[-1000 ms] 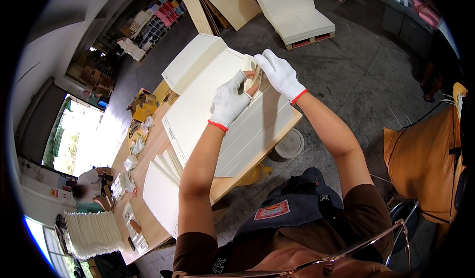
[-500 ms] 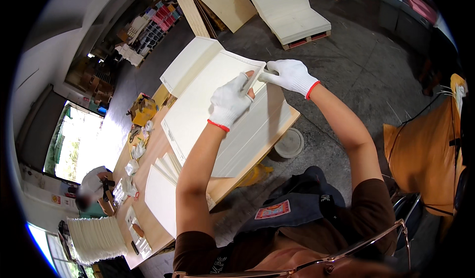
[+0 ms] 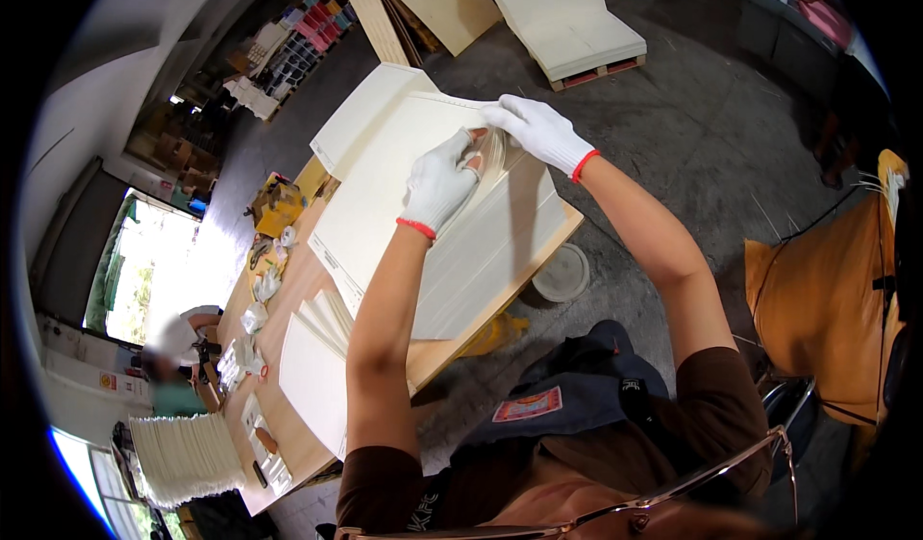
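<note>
A tall stack of large white paper sheets (image 3: 377,215) lies on the wooden table, its layered side facing me. Both hands wear white knit gloves with red cuffs. My left hand (image 3: 440,182) is closed on the near edge of the upper sheets, its bare thumb and fingertip showing through the glove. At the far right corner my right hand (image 3: 540,134) grips the same sheets, fingers over the top. Between the hands the sheet edges (image 3: 495,155) curve and fan apart. The right thumb is hidden.
Smaller white sheets (image 3: 312,376) lie fanned on the wooden table (image 3: 298,298). Plastic bags and tools line its far left side. Another person (image 3: 178,348) works at the left end, beside a thick paper stack (image 3: 183,455). A round lidded bucket (image 3: 561,273) stands on the floor by the table's edge.
My right hand has moved left and closed over the corner of the sheets. Their edges now bend and fan between my hands. The other person has shifted slightly.
</note>
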